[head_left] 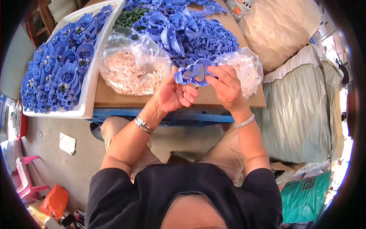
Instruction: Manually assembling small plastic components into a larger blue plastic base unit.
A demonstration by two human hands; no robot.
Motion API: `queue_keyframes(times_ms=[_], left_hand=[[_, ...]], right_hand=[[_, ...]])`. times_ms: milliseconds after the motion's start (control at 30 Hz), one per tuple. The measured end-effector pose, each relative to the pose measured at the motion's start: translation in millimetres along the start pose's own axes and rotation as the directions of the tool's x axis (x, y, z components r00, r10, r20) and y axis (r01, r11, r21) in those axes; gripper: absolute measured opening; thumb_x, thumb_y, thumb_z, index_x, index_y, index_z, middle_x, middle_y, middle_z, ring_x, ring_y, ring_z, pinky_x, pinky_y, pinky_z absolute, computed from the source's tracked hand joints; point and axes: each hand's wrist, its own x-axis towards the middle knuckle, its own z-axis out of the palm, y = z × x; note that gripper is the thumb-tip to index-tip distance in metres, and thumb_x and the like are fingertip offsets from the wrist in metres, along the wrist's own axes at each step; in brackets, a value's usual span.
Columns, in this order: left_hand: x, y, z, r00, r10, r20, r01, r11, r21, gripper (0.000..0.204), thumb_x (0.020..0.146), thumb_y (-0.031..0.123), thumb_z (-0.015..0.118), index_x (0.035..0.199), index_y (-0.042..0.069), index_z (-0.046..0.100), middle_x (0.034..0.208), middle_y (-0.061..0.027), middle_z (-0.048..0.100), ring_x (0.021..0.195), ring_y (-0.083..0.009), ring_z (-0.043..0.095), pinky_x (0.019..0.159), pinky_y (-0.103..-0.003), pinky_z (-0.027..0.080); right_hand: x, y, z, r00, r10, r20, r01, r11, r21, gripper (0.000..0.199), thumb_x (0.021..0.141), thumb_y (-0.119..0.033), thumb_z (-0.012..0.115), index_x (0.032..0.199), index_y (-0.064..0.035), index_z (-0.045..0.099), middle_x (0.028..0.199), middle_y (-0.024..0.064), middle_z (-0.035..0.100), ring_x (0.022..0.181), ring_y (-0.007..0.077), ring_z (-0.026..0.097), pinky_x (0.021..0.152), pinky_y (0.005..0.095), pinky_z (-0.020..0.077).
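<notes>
Over the near edge of the table, a blue plastic part (196, 73) is held up between both hands. It has a round ring at its right and a smaller, knobbly end at its left. My right hand (225, 84) pinches the ring side between thumb and fingers. At the opposite end, my left hand (173, 93) has its thumb up against the part, palm turned upward and the other visible fingers curled in. The left index finger is mostly hidden by the part. Just behind the hands lies a heap of similar blue parts (206, 34).
A clear bag of small cream pieces (129, 72) stands left of my hands, another bag (248, 72) right. A white tray (95, 65) of blue parts fills the table's left. Dark green pieces (131, 16) lie behind. Large sacks (301, 107) crowd the right; a pink chair (26, 177) stands lower left.
</notes>
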Motion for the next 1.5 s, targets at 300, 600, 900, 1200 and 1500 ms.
queue_keyframes(times_ms=[300, 600, 900, 1200, 1500], left_hand=[[-2, -8, -4, 0.997, -0.021, 0.070, 0.013, 0.993, 0.116, 0.051, 0.084, 0.042, 0.050, 0.106, -0.004, 0.048, 0.090, -0.0278, 0.058, 0.070, -0.0332, 0.062, 0.057, -0.037, 0.054], [2, -22, 4, 0.996, -0.052, 0.074, 0.036, 0.978, 0.206, 0.039, 0.083, 0.025, 0.056, 0.110, -0.004, 0.050, 0.092, -0.0221, 0.059, 0.074, -0.0285, 0.063, 0.065, -0.036, 0.054], [-2, -3, 16, 0.960, 0.278, 0.038, -0.280, 0.935, 0.216, 0.035, 0.082, 0.010, 0.056, 0.114, -0.001, 0.049, 0.094, -0.0176, 0.059, 0.083, -0.0276, 0.061, 0.070, -0.036, 0.052], [-26, 34, 21, 0.788, 0.570, 0.232, -0.588, 0.809, 0.011, 0.056, 0.071, 0.019, 0.068, 0.119, 0.003, 0.043, 0.099, -0.0224, 0.054, 0.087, -0.0346, 0.057, 0.070, -0.038, 0.049], [-47, 60, 38, 0.580, 0.708, 0.402, -0.747, 0.660, -0.083, 0.052, 0.073, 0.023, 0.066, 0.119, 0.006, 0.046, 0.114, -0.0232, 0.048, 0.082, -0.0319, 0.055, 0.067, -0.035, 0.045]], right_hand=[[-6, -4, -21, 0.985, -0.086, 0.150, 0.089, 0.996, -0.016, 0.017, 0.061, 0.002, 0.059, 0.078, 0.0044, 0.057, 0.097, 0.0121, 0.058, 0.082, 0.0274, 0.053, 0.071, 0.0371, 0.0438], [-10, -18, -33, 0.992, -0.059, 0.113, 0.064, 0.997, -0.036, 0.012, 0.064, 0.002, 0.057, 0.076, 0.0034, 0.058, 0.096, 0.0111, 0.060, 0.086, 0.0264, 0.054, 0.073, 0.0364, 0.0442], [49, 4, 2, 0.775, 0.610, -0.165, -0.497, 0.750, 0.437, 0.025, 0.077, 0.007, 0.050, 0.099, 0.0022, 0.059, 0.100, 0.0067, 0.061, 0.092, 0.0112, 0.054, 0.081, 0.0232, 0.0414], [168, 74, 107, 0.940, 0.297, 0.170, -0.337, 0.891, 0.303, 0.024, 0.072, -0.012, 0.061, 0.093, -0.0027, 0.063, 0.088, 0.0120, 0.063, 0.082, 0.0195, 0.059, 0.072, 0.0293, 0.0453], [235, 85, 213, 0.810, 0.153, 0.566, -0.251, 0.963, 0.099, 0.025, 0.072, -0.022, 0.055, 0.090, -0.0078, 0.065, 0.092, 0.0168, 0.062, 0.088, 0.0307, 0.059, 0.079, 0.0373, 0.0461]])
